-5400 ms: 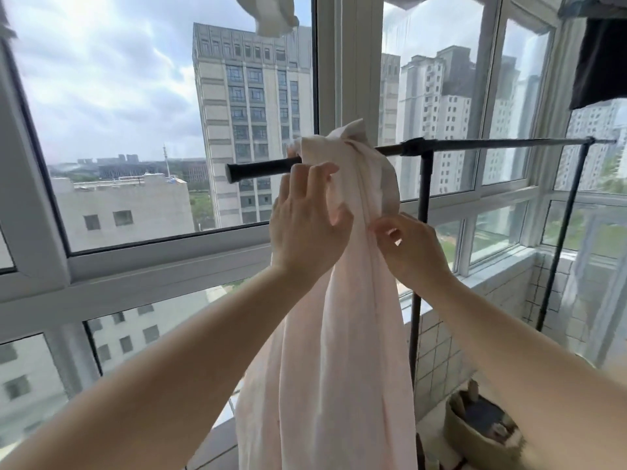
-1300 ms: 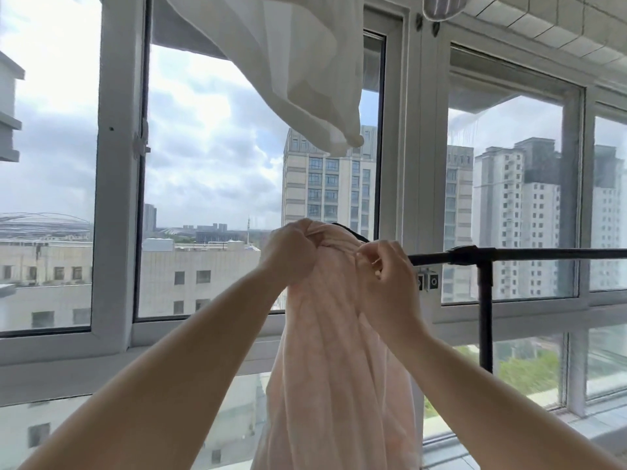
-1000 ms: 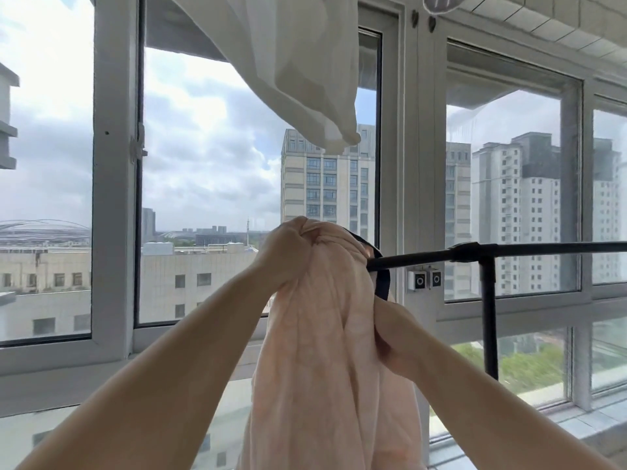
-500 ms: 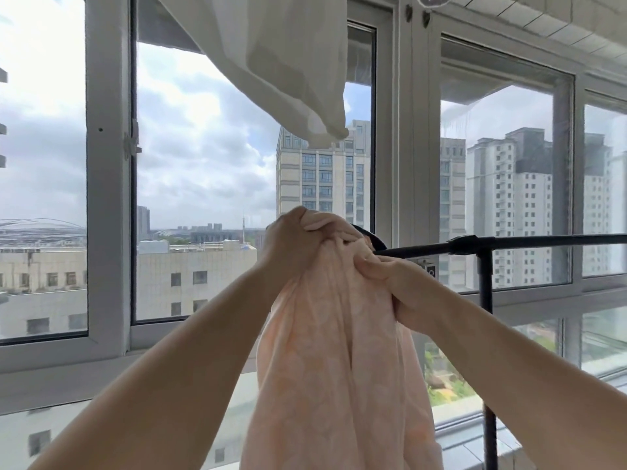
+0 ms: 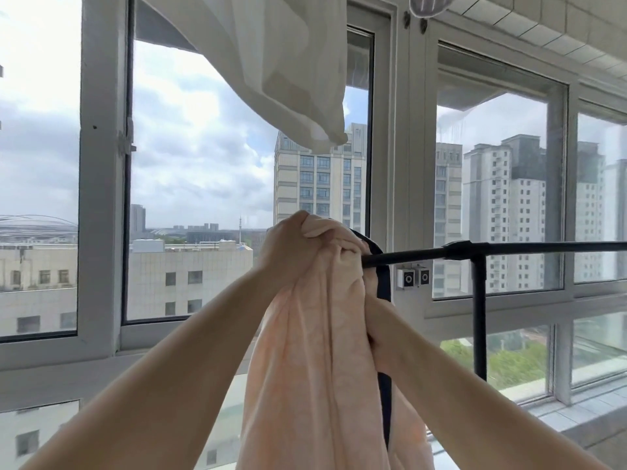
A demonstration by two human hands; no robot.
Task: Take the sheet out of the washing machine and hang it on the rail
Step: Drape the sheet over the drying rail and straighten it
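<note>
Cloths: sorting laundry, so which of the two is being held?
The pink sheet bunched at the black rail, gripped by the left hand; the white cloth hangs overhead untouched.

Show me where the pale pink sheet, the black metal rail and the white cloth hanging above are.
Pale pink sheet (image 5: 315,351): head view, on its hanging folds.
Black metal rail (image 5: 543,246): head view, on the horizontal bar.
White cloth (image 5: 285,62): head view, on its middle.

Your black rail (image 5: 529,248) runs level across the windows on an upright post (image 5: 479,313); the bunched pink sheet (image 5: 315,351) drapes over its left end.
</note>
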